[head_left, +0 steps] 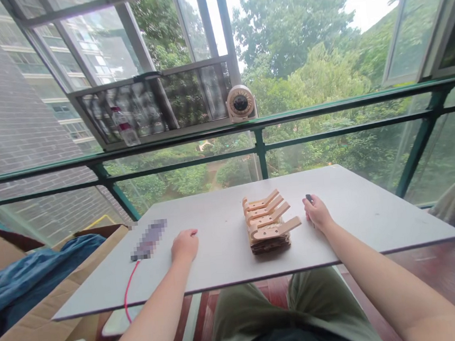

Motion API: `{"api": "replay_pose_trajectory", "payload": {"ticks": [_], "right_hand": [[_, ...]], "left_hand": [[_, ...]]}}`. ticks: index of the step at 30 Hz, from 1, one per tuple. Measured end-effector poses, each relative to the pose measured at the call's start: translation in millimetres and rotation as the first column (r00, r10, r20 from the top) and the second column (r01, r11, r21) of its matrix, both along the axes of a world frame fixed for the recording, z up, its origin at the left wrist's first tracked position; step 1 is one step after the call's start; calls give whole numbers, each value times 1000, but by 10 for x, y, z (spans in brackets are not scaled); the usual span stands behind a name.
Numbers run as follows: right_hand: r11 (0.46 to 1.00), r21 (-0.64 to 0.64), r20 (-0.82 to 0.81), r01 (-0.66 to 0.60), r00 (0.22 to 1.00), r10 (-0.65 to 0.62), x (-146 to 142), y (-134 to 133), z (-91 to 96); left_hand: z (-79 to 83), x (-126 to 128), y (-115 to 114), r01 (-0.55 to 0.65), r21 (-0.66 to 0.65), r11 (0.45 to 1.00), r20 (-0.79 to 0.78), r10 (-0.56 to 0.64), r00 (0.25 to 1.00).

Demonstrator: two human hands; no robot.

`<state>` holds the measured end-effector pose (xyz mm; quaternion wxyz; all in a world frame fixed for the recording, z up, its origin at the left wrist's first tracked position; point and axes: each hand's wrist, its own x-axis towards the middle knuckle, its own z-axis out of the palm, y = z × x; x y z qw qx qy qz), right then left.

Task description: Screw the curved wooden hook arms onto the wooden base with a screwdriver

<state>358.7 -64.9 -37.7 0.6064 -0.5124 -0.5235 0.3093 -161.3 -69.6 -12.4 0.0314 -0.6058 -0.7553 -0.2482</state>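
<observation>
A wooden model with several jointed finger-like pieces (268, 221) stands in the middle of the grey board (228, 266) across my lap. My right hand (317, 213) rests just to its right, fingers closed round a small dark object (309, 199) whose tip sticks out. My left hand (185, 245) lies on the board to the model's left, fingers curled under, nothing visible in it. Both hands are apart from the model.
A blurred flat device (149, 239) with a red cable (127, 290) lies at the board's left. Cardboard boxes (37, 320) with blue cloth (29, 272) stand on the left. A green railing (256, 131) and windows run behind; a round device (240, 102) sits on the sill.
</observation>
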Motion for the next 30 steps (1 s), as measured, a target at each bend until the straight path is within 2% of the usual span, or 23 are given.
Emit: {"api": "replay_pose_trajectory", "payload": {"ticks": [5,9,23,30], "right_hand": [[993,-115,-10,33,999,-34,30,-40,23],[988,-154,-14,25,1000,-28,32,-78,52],[992,-127,-65,12,998,-20,41,-49,11],[1000,-21,-8,-8,1000,8,53,-54,-11]], "left_hand": [[-13,75,-57,10,-17,1000,19,-9,1000],[-59,107,-111,16,3,1000,28,-16,999],[-49,178,-222,39,68,997,-1,-39,999],[-1,224,-253,14,57,998,15,-15,1000]]}}
